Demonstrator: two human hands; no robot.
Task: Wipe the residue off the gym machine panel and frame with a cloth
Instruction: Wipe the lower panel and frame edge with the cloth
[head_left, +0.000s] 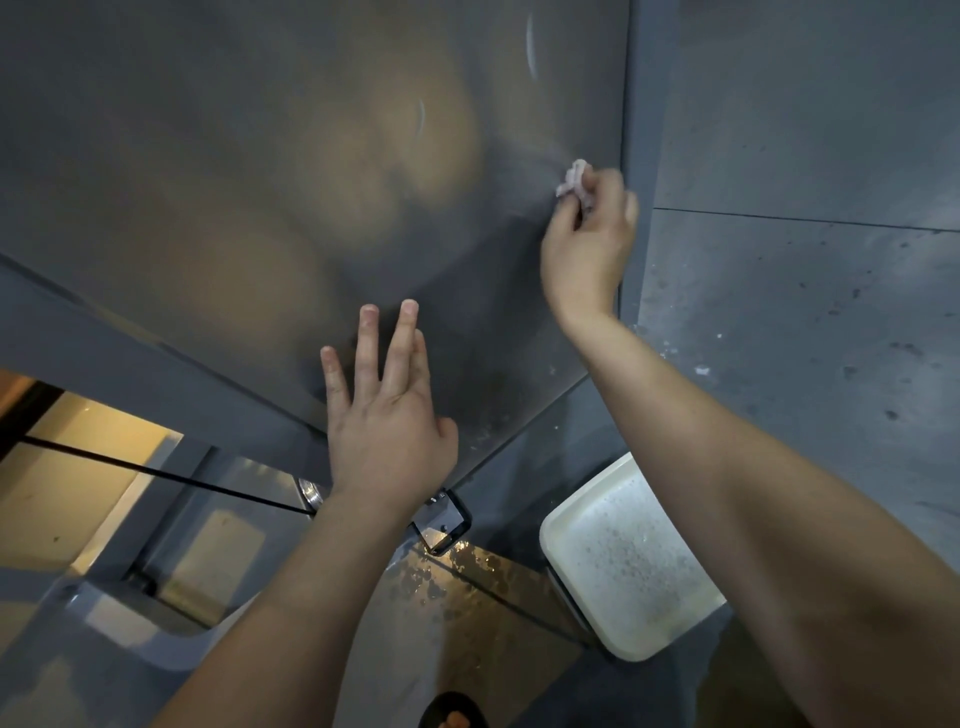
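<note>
The gym machine's dark grey panel (270, 171) fills the upper left of the view, with faint white smear arcs near its top right. My right hand (589, 244) pinches a small crumpled pale pink cloth (574, 179) and holds it against the panel close to its right edge. My left hand (387, 410) lies flat on the lower part of the panel with its fingers straight and spread. The grey frame bar (135, 358) runs along the panel's lower left edge.
A white rectangular basin (631, 558) of foamy water sits on the floor at lower right, under my right forearm. Wet patches (457, 577) mark the floor beside it. A grey tiled wall (805, 208) stands right of the panel. A black cable (156, 470) crosses at lower left.
</note>
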